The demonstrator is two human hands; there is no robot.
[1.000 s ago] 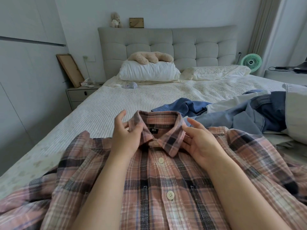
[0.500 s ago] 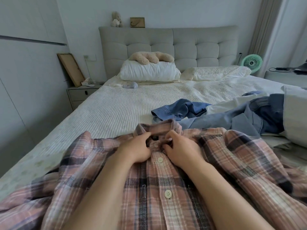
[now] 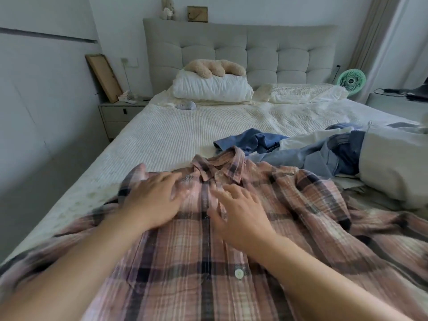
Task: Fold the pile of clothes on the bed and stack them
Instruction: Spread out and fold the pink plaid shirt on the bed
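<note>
The shirt (image 3: 231, 228) is being pressed flat on the bed (image 3: 173, 140) by the left hand (image 3: 154, 202) and right hand (image 3: 240, 214), both open-fingered, likely smoothing it for folding.

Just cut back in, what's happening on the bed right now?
A person has a pink plaid shirt spread front-up on the bed. Left hand and right hand lie flat on its chest just below the collar, nothing in their grip. No fold made yet. A heap of blue clothes waits beyond.
</note>
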